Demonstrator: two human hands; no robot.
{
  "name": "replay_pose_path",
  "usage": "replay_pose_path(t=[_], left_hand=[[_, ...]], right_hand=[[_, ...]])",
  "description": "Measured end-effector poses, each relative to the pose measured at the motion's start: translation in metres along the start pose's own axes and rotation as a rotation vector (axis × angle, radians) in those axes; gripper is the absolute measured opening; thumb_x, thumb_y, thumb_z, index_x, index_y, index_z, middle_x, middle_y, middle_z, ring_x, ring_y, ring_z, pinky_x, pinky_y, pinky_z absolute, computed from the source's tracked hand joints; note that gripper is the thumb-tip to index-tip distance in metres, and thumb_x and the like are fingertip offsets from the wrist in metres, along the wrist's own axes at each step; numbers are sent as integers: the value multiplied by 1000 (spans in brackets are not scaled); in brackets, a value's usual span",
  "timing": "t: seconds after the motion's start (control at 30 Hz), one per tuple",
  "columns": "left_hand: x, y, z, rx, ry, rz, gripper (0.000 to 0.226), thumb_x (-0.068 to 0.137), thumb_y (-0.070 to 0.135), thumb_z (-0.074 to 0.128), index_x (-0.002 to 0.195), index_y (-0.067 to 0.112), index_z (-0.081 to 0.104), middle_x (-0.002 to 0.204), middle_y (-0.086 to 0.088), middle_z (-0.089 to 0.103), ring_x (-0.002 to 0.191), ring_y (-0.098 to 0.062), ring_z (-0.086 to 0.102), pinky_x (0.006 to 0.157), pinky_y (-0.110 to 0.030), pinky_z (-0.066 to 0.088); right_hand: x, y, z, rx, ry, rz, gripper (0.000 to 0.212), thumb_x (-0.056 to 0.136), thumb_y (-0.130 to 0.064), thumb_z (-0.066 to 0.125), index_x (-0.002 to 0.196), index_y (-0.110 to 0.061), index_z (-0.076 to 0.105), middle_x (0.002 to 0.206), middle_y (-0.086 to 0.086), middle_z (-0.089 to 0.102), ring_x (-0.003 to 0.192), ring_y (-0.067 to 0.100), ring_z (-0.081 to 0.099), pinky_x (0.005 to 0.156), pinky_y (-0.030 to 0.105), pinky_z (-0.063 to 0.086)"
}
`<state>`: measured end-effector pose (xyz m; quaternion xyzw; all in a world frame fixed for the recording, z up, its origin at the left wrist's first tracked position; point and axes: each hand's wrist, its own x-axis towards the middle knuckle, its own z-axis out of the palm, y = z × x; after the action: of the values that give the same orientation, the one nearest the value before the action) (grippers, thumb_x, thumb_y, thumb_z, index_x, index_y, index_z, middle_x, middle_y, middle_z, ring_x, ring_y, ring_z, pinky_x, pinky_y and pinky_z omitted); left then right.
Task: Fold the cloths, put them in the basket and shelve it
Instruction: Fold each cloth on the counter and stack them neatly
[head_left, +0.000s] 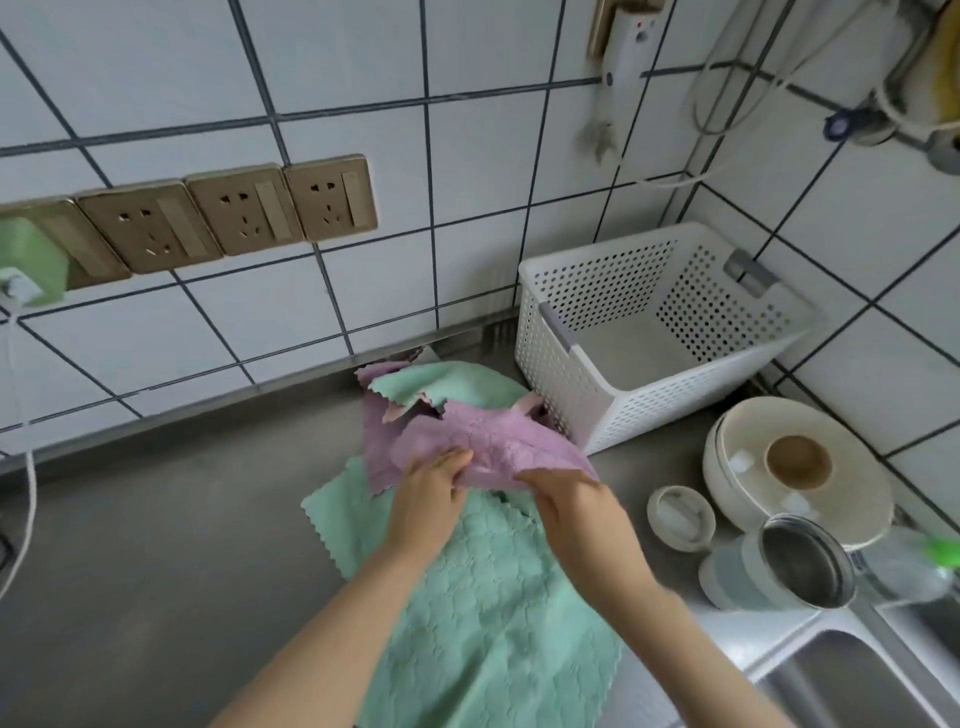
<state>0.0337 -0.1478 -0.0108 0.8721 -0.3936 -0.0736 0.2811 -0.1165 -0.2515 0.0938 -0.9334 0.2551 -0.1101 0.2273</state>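
Head view: a pink cloth (483, 441) is pinched at its near edge by the left hand (428, 499) and right hand (571, 506), above a green cloth (483, 613) spread on the counter (156, 545). The white basket (587, 395) stands just beside the pile.

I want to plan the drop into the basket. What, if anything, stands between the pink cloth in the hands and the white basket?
Nothing visible does. Both the left hand and right hand grip the pink cloth, and the white basket stands just beyond it, open at the top and with nothing in it. Only more loose cloths lie beside it.
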Motion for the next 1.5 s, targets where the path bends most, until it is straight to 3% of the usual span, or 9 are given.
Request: replay_pose_path(t=[0.17, 0.33, 0.57, 0.8, 0.97, 1.1, 1.27, 1.4, 1.5], left_hand=[[27, -4, -40, -208, 91, -91, 29, 90, 8, 59, 114, 21, 69, 100, -3, 74, 76, -18, 65, 71, -31, 54], [31, -1, -106, -345, 278, 8, 26, 86, 3, 64, 107, 15, 73, 102, 8, 71, 89, 3, 63, 76, -6, 44], [-20, -22, -208, -361, 99, 30, 34, 81, 15, 73, 80, 49, 68, 83, 35, 68, 76, 15, 62, 64, -2, 44], [-115, -84, -246, -391, -63, -242, 29, 74, 45, 67, 82, 19, 75, 79, -7, 72, 68, -9, 57, 65, -26, 40], [-198, -132, -267, -335, -453, -394, 48, 73, 50, 75, 50, 21, 44, 51, 8, 31, 51, -6, 30, 53, -23, 25], [-252, -150, -299, -588, -523, -463, 40, 59, 57, 83, 77, 23, 74, 74, 11, 70, 67, -9, 63, 62, -16, 45], [-260, -193, -302, -635, -190, -521, 51, 55, 54, 86, 89, 19, 75, 79, -1, 73, 63, -15, 65, 49, -19, 48], [-252, -245, -247, -445, -38, -639, 15, 76, 38, 76, 64, 31, 70, 50, 6, 55, 48, -9, 52, 44, -23, 42], [-250, -284, -194, -380, 45, -696, 40, 83, 22, 72, 48, 20, 53, 41, 6, 44, 38, -10, 45, 41, -23, 37]], right_hand=[[33, 5, -55, 259, 173, 24, 35, 92, -6, 50, 90, -37, 66, 61, -4, 68, 52, 5, 61, 54, 6, 42], [54, 3, -80, 411, 365, -20, 24, 94, -6, 50, 98, -19, 69, 89, -12, 70, 82, 0, 62, 73, 13, 45], [63, -18, -81, 421, 419, -149, 19, 94, -11, 53, 104, -17, 69, 84, -12, 68, 76, 4, 61, 69, 14, 45], [55, -54, -29, 301, -211, -202, 19, 94, -15, 55, 77, -11, 62, 66, 4, 60, 59, 15, 57, 55, 27, 51], [28, -86, -4, 576, -727, -45, 14, 93, -18, 59, 83, -11, 66, 70, 8, 58, 64, 16, 63, 56, 27, 55], [13, -114, 4, 674, -973, -56, 22, 90, -19, 64, 74, -32, 71, 58, 3, 37, 48, 11, 49, 52, 30, 56], [29, -141, 52, 650, -940, -61, 14, 90, -17, 64, 102, -10, 64, 54, -6, 43, 45, 12, 50, 48, 30, 55], [42, -147, 136, 379, -874, -139, 20, 94, -13, 57, 87, 6, 55, 67, 7, 45, 53, 12, 55, 55, 33, 59], [48, -144, 202, 239, -790, -206, 20, 94, -10, 53, 75, -5, 52, 67, 7, 42, 56, 13, 51, 53, 24, 55]])
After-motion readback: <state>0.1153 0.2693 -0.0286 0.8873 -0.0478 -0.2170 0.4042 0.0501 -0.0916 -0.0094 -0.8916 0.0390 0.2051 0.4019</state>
